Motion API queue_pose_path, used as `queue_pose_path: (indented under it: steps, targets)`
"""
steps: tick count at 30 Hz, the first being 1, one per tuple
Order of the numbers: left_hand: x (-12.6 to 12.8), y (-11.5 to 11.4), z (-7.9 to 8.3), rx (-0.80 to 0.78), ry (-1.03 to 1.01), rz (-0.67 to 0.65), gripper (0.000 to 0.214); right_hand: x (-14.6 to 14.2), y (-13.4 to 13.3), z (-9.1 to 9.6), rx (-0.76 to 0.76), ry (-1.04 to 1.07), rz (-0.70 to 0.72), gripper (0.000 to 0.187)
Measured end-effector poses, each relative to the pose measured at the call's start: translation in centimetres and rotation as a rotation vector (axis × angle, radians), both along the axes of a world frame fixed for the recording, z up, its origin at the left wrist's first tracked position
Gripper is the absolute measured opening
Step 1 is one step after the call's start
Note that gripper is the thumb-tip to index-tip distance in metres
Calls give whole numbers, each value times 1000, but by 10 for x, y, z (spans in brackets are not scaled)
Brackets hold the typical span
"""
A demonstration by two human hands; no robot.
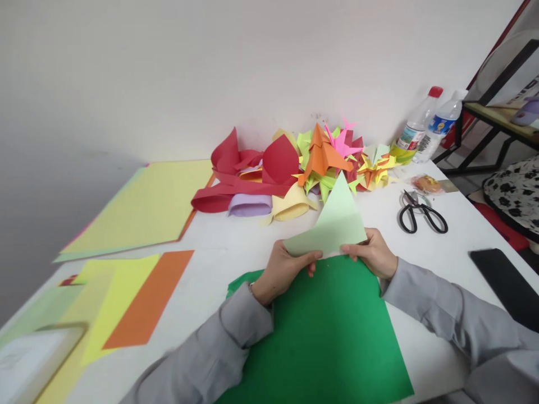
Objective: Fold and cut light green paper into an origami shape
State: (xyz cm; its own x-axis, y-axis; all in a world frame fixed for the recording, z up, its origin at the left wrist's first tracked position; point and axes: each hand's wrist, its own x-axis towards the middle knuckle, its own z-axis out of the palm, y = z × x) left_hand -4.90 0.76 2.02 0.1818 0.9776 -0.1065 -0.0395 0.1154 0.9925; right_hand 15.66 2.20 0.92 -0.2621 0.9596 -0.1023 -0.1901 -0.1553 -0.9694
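Between my two hands is a pale green folded paper (337, 216), raised above the table with a pointed peak at its top. My left hand (286, 268) pinches its lower left edge, thumb in front. At the lower right edge, my right hand (374, 252) grips the same paper with the thumb in front and fingers partly hidden behind. Beneath the hands a large green sheet (324, 336) lies on the white table, its far left corner crumpled.
Folded paper shapes, among them an orange one (322, 154) and red curled strips (252, 168), pile against the wall. Black-handled scissors (421, 213), a black phone-like slab (505, 286) and bottles (416, 126) stand or lie right. Yellow sheets (143, 202) and an orange strip (151, 297) lie left.
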Motion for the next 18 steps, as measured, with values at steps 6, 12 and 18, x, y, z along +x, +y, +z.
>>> queue_pose_path:
  steps: [6,12,18]
  targets:
    - [-7,6,-5,4,-75,18,23,5,6,1,22,2,-35,35]
    - [-9,8,-4,-16,-108,45,21,9,13,2,36,31,-83,35]
    - [-8,10,-3,-34,-153,68,20,11,17,1,5,72,-77,31]
